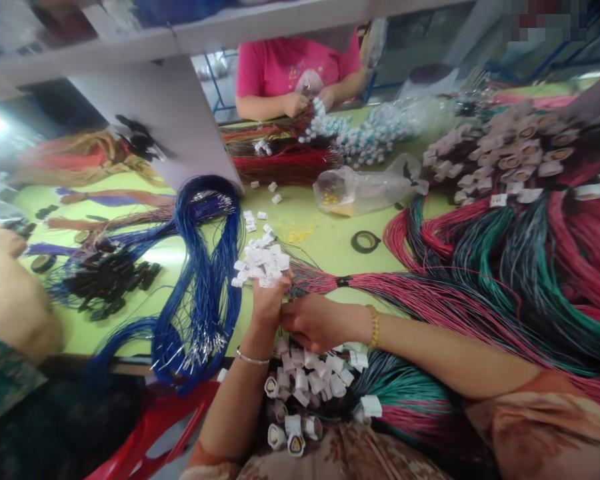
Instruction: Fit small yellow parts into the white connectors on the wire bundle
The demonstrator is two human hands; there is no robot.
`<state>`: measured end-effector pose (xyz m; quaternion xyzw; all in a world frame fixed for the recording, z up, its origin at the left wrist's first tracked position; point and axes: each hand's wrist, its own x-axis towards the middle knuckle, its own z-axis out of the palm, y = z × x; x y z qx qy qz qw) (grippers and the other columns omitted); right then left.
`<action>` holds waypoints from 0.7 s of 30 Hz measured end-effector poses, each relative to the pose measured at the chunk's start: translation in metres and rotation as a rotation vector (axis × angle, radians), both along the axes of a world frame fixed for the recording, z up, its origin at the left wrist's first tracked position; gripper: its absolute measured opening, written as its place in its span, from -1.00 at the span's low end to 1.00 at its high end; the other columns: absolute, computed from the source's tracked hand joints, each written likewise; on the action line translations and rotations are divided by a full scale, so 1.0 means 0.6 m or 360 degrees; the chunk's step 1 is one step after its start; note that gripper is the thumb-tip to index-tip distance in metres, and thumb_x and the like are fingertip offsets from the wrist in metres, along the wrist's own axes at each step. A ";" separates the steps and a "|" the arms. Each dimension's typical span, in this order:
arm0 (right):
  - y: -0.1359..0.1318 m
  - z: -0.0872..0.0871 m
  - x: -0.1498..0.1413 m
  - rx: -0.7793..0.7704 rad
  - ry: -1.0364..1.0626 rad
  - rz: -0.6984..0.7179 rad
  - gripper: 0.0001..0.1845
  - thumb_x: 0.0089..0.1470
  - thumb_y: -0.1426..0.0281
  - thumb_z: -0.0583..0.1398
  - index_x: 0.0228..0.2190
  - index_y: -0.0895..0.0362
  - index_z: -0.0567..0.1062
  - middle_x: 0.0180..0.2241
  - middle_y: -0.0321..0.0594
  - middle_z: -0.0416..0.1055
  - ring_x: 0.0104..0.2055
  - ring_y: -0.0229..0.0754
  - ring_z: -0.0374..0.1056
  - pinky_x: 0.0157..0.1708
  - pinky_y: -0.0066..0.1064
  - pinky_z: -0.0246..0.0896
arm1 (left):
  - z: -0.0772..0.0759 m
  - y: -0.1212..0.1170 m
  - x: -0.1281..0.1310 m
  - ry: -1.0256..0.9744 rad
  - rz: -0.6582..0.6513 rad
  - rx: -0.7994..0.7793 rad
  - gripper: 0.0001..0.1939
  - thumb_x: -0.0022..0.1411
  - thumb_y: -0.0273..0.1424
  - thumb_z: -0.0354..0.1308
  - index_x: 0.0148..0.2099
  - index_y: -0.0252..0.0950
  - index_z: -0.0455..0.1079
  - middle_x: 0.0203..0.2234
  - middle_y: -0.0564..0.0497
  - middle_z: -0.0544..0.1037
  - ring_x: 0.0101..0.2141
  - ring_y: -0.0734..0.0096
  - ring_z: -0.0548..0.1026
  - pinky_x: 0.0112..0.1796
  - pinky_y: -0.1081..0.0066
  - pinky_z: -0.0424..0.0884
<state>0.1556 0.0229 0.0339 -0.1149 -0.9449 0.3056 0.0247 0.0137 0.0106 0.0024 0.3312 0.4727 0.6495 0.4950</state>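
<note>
With left hand [269, 305] and right hand [321, 323] near white boxy plastic connectors [263, 259], in a grip impossible to tell, could perhaps tangle thin pink-and-black wires [410, 293] across the lime-green desk [333, 233] by tugging crosswise

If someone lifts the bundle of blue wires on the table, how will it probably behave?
The bundle of blue wires would probably be floppy, since its thin strands already bend into a loose arch. It may droop or spread when lifted, because its long lengths lie in separate curves. Its silvery ends might snag one another, as they fan out loosely.
</note>
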 end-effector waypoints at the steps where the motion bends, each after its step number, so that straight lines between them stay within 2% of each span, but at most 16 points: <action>1: -0.001 -0.001 0.000 -0.0031 0.0016 0.0015 -0.89 0.06 0.51 0.27 -0.32 0.20 0.59 -0.15 -0.02 0.55 -0.28 -0.15 0.40 -0.35 -0.34 0.24 | 0.000 -0.001 0.001 0.0013 -0.0010 0.0019 -0.51 -0.11 0.01 0.48 -0.48 -0.30 0.45 -0.59 0.06 0.43 -0.60 0.57 0.22 -0.55 0.46 0.17; 3: 0.016 0.009 0.012 -0.0222 0.0114 0.0099 -0.82 0.10 0.44 0.29 -0.21 0.18 0.62 -0.10 -0.05 0.56 -0.20 -0.15 0.43 -0.24 -0.37 0.29 | 0.001 -0.001 0.003 -0.0017 0.0022 0.0019 -0.51 -0.03 0.05 0.43 -0.42 -0.30 0.49 -0.59 0.06 0.45 -0.62 0.58 0.18 -0.55 0.45 0.16; 5: 0.054 0.027 0.036 -0.0395 0.0197 0.0055 -0.79 0.17 0.40 0.25 -0.15 0.12 0.62 -0.17 -0.16 0.58 -0.20 -0.21 0.44 -0.19 -0.41 0.29 | 0.002 -0.001 0.007 -0.0067 0.0059 -0.0009 -0.55 -0.01 0.01 0.44 -0.33 -0.29 0.54 -0.57 0.07 0.48 -0.63 0.59 0.15 -0.55 0.45 0.16; 6: 0.077 0.034 0.048 -0.0392 0.0209 -0.0091 -0.78 0.21 0.43 0.19 -0.16 0.11 0.62 -0.23 -0.20 0.59 -0.24 -0.23 0.44 -0.19 -0.42 0.28 | 0.002 -0.001 0.008 -0.0078 0.0061 -0.0018 -0.57 0.00 -0.02 0.45 -0.31 -0.29 0.56 -0.56 0.08 0.50 -0.63 0.60 0.15 -0.55 0.46 0.16; 9: 0.138 0.030 0.065 -0.0080 0.0210 -0.0812 -0.75 0.17 0.53 0.14 -0.25 0.17 0.64 -0.27 -0.15 0.61 -0.28 -0.19 0.43 -0.20 -0.38 0.23 | 0.001 0.000 0.009 -0.0050 0.0015 -0.0005 -0.60 0.02 -0.06 0.45 -0.27 -0.29 0.59 -0.49 0.05 0.56 -0.62 0.62 0.16 -0.53 0.47 0.19; 11: 0.163 0.007 0.056 0.0027 0.0173 -0.1021 -0.75 0.12 0.57 0.15 -0.25 0.22 0.64 -0.25 -0.09 0.62 -0.26 -0.17 0.44 -0.19 -0.38 0.21 | -0.001 0.000 0.008 -0.0036 -0.0009 0.0004 -0.56 0.01 -0.01 0.45 -0.29 -0.29 0.59 -0.50 0.04 0.56 -0.62 0.62 0.17 -0.53 0.46 0.19; 14: 0.176 -0.034 0.026 0.0068 0.0093 -0.1003 -0.71 0.11 0.60 0.15 -0.21 0.23 0.64 -0.25 -0.08 0.62 -0.28 -0.17 0.43 -0.21 -0.41 0.17 | -0.006 0.000 0.007 -0.0063 0.0019 -0.0041 -0.52 -0.02 0.07 0.43 -0.37 -0.28 0.54 -0.62 0.09 0.45 -0.64 0.60 0.16 -0.56 0.45 0.16; 16: 0.180 -0.052 0.009 0.0166 0.0032 -0.0999 -0.70 0.13 0.58 0.13 -0.18 0.22 0.64 -0.23 -0.04 0.60 -0.27 -0.15 0.41 -0.21 -0.40 0.14 | -0.009 0.000 0.007 -0.0073 0.0052 -0.0106 -0.55 0.03 0.04 0.42 -0.40 -0.25 0.50 -0.67 0.12 0.38 -0.65 0.57 0.17 -0.56 0.44 0.18; 21: 0.186 -0.071 0.003 0.0331 -0.0073 -0.0985 -0.75 0.21 0.53 0.10 -0.25 0.23 0.59 -0.25 0.00 0.54 -0.25 -0.12 0.35 -0.24 -0.38 0.07 | -0.010 -0.001 0.005 -0.0084 0.0054 -0.0212 -0.66 0.10 -0.14 0.42 -0.46 -0.24 0.41 -0.65 0.11 0.40 -0.63 0.54 0.25 -0.51 0.43 0.25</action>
